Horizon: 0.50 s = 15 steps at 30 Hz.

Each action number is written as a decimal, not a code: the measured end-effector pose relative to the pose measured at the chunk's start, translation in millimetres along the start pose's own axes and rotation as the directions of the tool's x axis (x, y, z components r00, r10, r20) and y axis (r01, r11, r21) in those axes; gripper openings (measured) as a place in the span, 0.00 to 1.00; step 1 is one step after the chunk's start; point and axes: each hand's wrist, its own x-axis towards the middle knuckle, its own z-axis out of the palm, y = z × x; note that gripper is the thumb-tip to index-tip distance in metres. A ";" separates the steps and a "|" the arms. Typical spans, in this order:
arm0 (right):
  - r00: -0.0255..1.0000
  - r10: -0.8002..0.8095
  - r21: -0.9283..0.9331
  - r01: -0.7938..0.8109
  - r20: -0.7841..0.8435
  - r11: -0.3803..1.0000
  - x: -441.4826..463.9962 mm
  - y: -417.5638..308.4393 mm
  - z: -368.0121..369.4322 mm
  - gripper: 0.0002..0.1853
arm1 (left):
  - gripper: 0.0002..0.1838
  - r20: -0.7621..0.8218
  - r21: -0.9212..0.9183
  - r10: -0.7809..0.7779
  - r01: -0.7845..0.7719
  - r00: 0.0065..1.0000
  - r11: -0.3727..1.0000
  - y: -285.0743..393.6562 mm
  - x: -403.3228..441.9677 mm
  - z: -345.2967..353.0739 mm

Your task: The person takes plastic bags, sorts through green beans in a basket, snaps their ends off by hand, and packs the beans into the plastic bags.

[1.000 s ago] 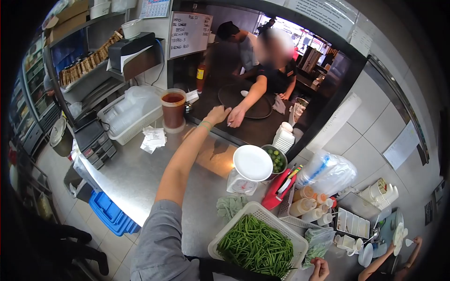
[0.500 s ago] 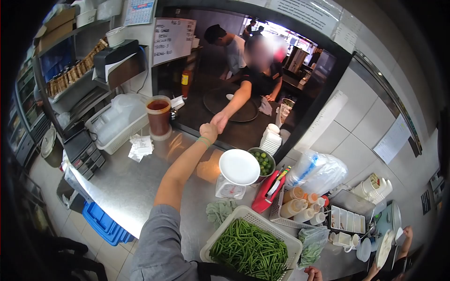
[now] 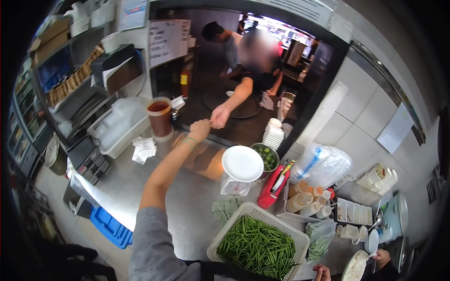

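Note:
My left hand (image 3: pixel 200 130), with a green band at the wrist, reaches across the steel counter (image 3: pixel 187 215) to the serving window. Its fingers are closed, and their tips meet another person's hand (image 3: pixel 220 116) coming through the opening. What lies between the two hands is too small to name. At the bottom edge, my right hand (image 3: pixel 322 272) is partly cut off, fingers curled; what they hold, if anything, is hidden. Nearest it are a plastic bag of green leaves (image 3: pixel 318 241) and a white basket (image 3: pixel 303 243) of green beans (image 3: pixel 258 246).
A kitchen scale (image 3: pixel 242 164) stands beside a bowl of green citrus (image 3: pixel 268 159) and a red tape dispenser (image 3: pixel 274 187). Squeeze bottles (image 3: pixel 300 202) fill a basket at right. A tub of brown liquid (image 3: pixel 161 119) is left of my arm. A co-worker's hand (image 3: pixel 382 257) holds a plate.
My left hand has drawn back slightly to the left, and the other person's hand now overlaps it less. The co-worker's plate at lower right has moved down and left.

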 end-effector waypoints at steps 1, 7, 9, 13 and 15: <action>0.995 0.059 -0.075 -0.066 -0.081 0.995 -6.7 -8.2 1.5 0.14 | 0.12 0.015 0.053 -0.006 0.005 1.000 0.999 -4.5 -1.5 8.0; 0.997 0.070 -0.056 -0.071 -0.029 0.996 -18.7 -4.3 -20.7 0.14 | 0.17 0.125 -0.152 -0.047 0.066 0.991 0.986 11.9 -15.6 -26.6; 0.988 0.138 -0.055 -0.142 -0.070 0.988 -17.6 -4.8 -17.8 0.15 | 0.18 0.179 -0.190 -0.063 0.097 0.982 0.977 4.0 -7.3 -17.9; 0.985 -0.111 -0.012 0.114 0.130 0.993 -37.4 24.2 -47.5 0.17 | 0.15 0.447 -0.564 0.008 0.275 0.894 0.779 -37.4 -4.9 19.2; 0.668 -0.688 -0.324 0.742 0.285 0.587 -24.4 10.9 -48.4 0.16 | 0.13 0.616 -0.731 0.070 0.536 0.785 0.422 -50.7 -8.6 15.7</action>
